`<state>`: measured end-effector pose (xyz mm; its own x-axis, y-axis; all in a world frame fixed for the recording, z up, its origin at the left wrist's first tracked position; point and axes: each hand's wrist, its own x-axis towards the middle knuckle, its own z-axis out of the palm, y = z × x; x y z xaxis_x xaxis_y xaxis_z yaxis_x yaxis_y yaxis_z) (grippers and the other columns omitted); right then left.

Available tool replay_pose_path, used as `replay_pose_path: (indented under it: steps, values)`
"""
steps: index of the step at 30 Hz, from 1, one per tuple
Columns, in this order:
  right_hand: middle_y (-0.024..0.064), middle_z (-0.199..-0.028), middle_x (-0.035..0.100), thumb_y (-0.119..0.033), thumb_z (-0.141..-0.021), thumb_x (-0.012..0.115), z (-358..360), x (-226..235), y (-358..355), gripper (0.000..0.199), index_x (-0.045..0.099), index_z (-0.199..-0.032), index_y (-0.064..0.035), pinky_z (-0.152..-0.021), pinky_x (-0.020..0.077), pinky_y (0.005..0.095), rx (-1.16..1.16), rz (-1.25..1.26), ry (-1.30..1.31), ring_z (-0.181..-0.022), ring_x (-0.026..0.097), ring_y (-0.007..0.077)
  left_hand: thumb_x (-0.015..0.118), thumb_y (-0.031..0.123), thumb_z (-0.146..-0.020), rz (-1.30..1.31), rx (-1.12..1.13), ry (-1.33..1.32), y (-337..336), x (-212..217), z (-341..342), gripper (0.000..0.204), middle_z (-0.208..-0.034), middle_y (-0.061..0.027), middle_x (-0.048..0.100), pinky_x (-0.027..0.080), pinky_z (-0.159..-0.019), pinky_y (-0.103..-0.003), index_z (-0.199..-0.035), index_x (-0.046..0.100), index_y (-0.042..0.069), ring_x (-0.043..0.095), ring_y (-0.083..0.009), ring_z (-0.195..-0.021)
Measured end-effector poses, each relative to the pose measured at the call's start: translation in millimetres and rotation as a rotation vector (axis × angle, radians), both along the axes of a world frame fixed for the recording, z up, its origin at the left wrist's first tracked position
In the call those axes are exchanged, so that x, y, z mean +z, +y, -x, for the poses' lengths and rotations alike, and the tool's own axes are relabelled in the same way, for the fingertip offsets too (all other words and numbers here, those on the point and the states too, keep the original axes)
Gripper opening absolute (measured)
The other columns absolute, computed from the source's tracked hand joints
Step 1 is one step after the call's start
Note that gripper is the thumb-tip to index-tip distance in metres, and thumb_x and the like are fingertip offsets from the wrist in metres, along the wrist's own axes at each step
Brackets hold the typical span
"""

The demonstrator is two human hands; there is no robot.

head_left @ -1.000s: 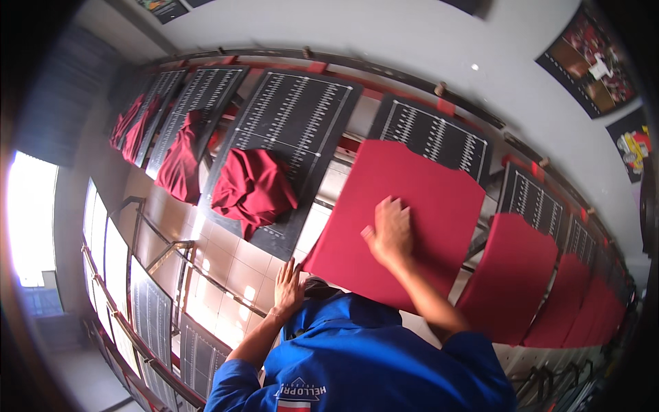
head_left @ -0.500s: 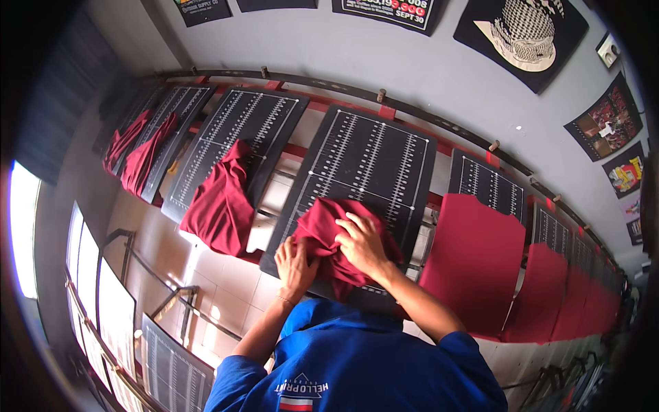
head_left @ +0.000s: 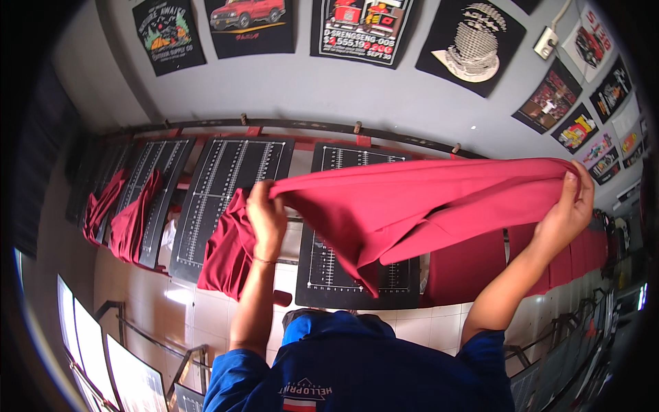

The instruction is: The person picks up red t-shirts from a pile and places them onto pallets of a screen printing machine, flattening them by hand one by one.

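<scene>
A dark red piece of cloth (head_left: 412, 206) hangs stretched between my two hands, held up over the black board (head_left: 336, 268) in front of me. My left hand (head_left: 266, 216) grips its left end, with the fingers closed. At the far right end, my right hand (head_left: 570, 209) pinches the cloth near a corner. The middle of it sags in folds, and a loose corner dangles down over the board's printed white rulers. Behind my left wrist, another crumpled red cloth (head_left: 226, 247) lies on the neighbouring black board (head_left: 233, 165).
More red cloths lie bunched on boards to the left (head_left: 137, 220). To the right, red cloths (head_left: 460, 275) lie spread flat over boards in a row. A dark rail (head_left: 302, 126) runs along the grey wall, where printed panels (head_left: 467, 51) hang. Metal frames (head_left: 185, 357) stand at lower left.
The red cloth was bunched on the board under both hands. Now it is lifted and pulled out wide, my right hand having moved far right and my left hand up and left.
</scene>
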<state>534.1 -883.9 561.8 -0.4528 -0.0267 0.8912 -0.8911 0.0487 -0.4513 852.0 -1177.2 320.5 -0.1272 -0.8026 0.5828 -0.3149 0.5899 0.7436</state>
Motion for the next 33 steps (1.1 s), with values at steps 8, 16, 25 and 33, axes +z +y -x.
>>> replay_pose_path:
  steps: [8, 16, 25, 33]
  values:
    - [0.0067, -0.104, 0.069, -0.025, -0.099, 0.066, 58, 51, 77, 0.033, 0.067, -0.112, 0.0051, -0.089, 0.0457, 0.0269, -0.064, -0.304, -0.253, -0.095, 0.058, 0.0130, 0.049, -0.003, -0.096, 0.163, -0.105, 0.038, -7, 173, -60, 0.011, -0.078, -0.0060, 0.058, 0.044, -0.071, -0.024, -0.097, 0.060, -0.004, 0.050, -0.0070, -0.079]
    - [0.0227, -0.145, 0.047, -0.015, -0.071, 0.089, -82, 23, -44, 0.091, 0.041, -0.148, -0.0016, -0.108, 0.0422, 0.0405, 0.245, -0.478, 0.179, -0.130, 0.051, 0.0323, 0.060, -0.002, -0.084, 0.420, -0.500, 0.081, 60, 264, 14, 0.008, -0.076, -0.0171, 0.060, 0.050, -0.068, -0.034, -0.092, 0.061, -0.003, 0.060, -0.0267, -0.068]
    - [0.0222, -0.117, 0.061, -0.010, -0.082, 0.079, -201, -105, -37, 0.063, 0.045, -0.131, 0.0094, -0.078, 0.0540, 0.0359, 0.873, -0.075, -0.107, -0.086, 0.065, 0.0252, 0.046, 0.022, -0.104, -0.946, -1.247, 0.670, 100, 304, 89, 0.024, -0.089, -0.0086, 0.061, 0.061, -0.066, -0.035, -0.106, 0.058, 0.001, 0.065, -0.0192, -0.075]
    - [0.0183, -0.139, 0.050, -0.041, -0.081, 0.085, -196, -115, -50, 0.095, 0.033, -0.148, 0.0016, -0.107, 0.0410, 0.0401, 1.060, -0.452, -0.687, -0.132, 0.049, 0.0270, 0.045, 0.019, -0.105, -0.368, -1.247, 0.998, 122, 329, 117, 0.019, -0.102, -0.0091, 0.059, 0.064, -0.080, -0.046, -0.114, 0.049, 0.003, 0.068, -0.0268, -0.093]
